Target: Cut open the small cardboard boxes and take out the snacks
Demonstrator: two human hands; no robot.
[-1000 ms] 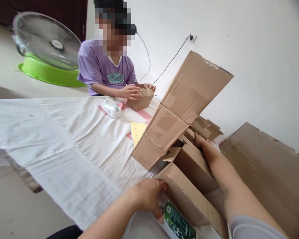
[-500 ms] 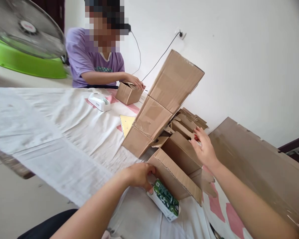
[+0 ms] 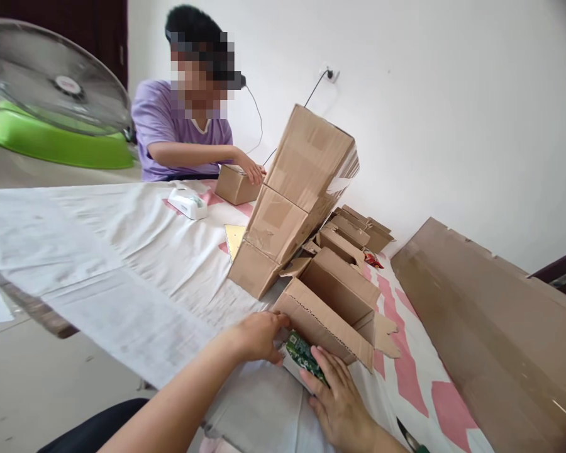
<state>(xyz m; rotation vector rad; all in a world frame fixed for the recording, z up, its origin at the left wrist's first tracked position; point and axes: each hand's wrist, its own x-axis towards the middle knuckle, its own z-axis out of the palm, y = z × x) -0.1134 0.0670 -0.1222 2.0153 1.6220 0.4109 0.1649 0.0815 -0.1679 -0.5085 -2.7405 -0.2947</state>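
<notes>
A small green-and-white pack [image 3: 300, 350] lies on the cloth in front of an open cardboard box [image 3: 327, 323]. My left hand [image 3: 257, 336] grips the pack's left end, with the thumb at the near corner and the fingertips beside the box wall. Across the right end of the pack lies my right hand [image 3: 332, 393], its fingers over the top and its thumb on the near side. Part of the pack is hidden under this hand. The box's top is open, and a torn flap sticks out at its right.
Taped-together boxes [image 3: 285, 207] lean beside the open box. More open boxes [image 3: 353, 229] and a red wrapper [image 3: 372, 259] are behind. A large cardboard sheet [image 3: 490, 327] stands right, a dark blade [image 3: 408, 434] in front. Across the table, a person's hand [image 3: 249, 167] touches a small box [image 3: 238, 187] near a tape dispenser [image 3: 187, 202].
My right hand has come from beside the red wrapper, over the boxes, down onto the pack. My left hand stays at the pack's left end. The view has shifted slightly.
</notes>
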